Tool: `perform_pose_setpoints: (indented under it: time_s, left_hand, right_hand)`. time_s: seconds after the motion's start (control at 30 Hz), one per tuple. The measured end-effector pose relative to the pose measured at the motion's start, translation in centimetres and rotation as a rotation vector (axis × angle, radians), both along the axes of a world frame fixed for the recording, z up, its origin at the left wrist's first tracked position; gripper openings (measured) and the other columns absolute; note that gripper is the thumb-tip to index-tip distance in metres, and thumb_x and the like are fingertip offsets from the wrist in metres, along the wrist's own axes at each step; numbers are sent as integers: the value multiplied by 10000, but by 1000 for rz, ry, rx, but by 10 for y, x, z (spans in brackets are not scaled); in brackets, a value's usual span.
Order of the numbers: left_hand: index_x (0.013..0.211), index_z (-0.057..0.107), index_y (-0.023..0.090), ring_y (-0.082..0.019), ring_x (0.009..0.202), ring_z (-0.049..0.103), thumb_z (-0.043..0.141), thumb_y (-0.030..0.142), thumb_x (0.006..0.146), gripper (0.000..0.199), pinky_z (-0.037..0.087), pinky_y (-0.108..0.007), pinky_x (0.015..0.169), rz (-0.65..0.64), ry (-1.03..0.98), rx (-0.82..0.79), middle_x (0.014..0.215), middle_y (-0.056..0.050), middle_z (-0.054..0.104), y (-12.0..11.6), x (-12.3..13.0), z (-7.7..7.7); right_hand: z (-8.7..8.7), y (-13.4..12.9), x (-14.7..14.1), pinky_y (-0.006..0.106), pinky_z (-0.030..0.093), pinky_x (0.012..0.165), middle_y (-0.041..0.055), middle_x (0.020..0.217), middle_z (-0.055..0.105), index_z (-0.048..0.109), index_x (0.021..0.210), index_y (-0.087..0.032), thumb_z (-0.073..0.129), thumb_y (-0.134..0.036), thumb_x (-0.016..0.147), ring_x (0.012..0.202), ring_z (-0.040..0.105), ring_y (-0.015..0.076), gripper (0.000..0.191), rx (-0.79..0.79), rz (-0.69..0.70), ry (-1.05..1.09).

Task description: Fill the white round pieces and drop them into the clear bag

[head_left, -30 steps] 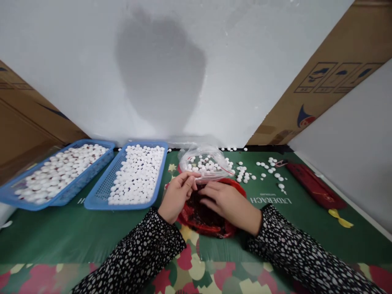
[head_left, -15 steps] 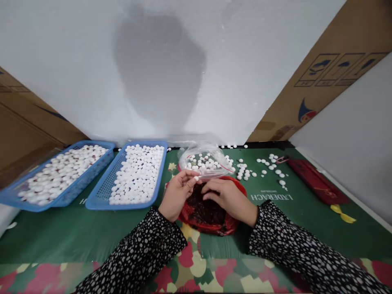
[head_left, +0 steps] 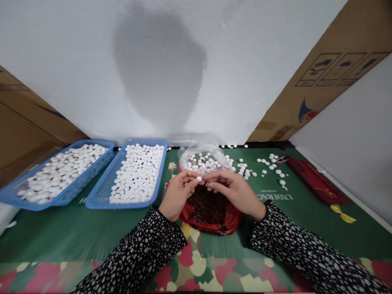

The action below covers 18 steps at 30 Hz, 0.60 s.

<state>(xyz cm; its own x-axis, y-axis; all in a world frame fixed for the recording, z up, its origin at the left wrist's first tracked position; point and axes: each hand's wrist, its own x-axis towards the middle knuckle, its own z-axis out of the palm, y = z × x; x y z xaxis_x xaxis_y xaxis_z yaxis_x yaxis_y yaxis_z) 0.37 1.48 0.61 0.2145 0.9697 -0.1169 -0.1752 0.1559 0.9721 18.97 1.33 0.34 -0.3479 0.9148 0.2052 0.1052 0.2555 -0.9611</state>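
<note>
Between the thumb and fingers of my left hand (head_left: pixel 180 194) is a small white ball (head_left: pixel 199 179). My right hand (head_left: pixel 237 190) is just to the right of it, thumb and fingertips pinched together; what they hold is too small to make out. Below both hands sits a red plastic bag (head_left: pixel 196 224), opened wide, with a dark brown sticky mass (head_left: pixel 208 206) inside. Behind the hands lies a clear zip bag (head_left: pixel 211 149) with white balls in it.
Two blue baskets (head_left: pixel 99 202) (head_left: pixel 65 200) full of white pieces stand at the left. Loose white balls (head_left: pixel 241 166) are scattered right of the zip bag. A dark red pouch (head_left: pixel 318 181) and a yellow ribbon (head_left: pixel 343 213) lie at the right. A white wall and cardboard rise behind.
My right hand has risen out of the red bag and come up beside the ball in my left hand. My left hand has hardly moved.
</note>
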Motion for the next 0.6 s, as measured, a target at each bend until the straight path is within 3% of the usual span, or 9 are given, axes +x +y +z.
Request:
perform_pose_setpoints:
  time_s: [0.13, 0.37, 0.6]
  left_hand:
    - [877, 640, 146, -68, 545, 446, 742, 367, 736, 282, 253, -192, 471, -13, 21, -21, 723, -9, 646, -1, 1, 0]
    - [827, 703, 143, -90, 580, 497, 769, 345, 708, 244, 315, -200, 512, -29, 34, -2, 692, -17, 655, -3, 3, -1]
    - [818, 772, 169, -181, 736, 617, 729, 258, 747, 121, 461, -296, 724, 19, 203, 184, 751, -52, 729, -2, 0, 3]
  right_hand:
    - [2, -2, -2, 318, 549, 699, 23, 797, 724, 669, 866, -200, 673, -304, 847, 727, 680, 156, 106, -20, -83, 81]
    - [2, -3, -4, 349, 507, 773, 23, 839, 693, 686, 822, -216, 663, -303, 848, 797, 636, 169, 93, 102, -94, -28]
    - [2, -3, -4, 325, 482, 766, 5, 822, 661, 663, 824, -213, 636, -301, 867, 784, 603, 158, 101, 68, -62, -52]
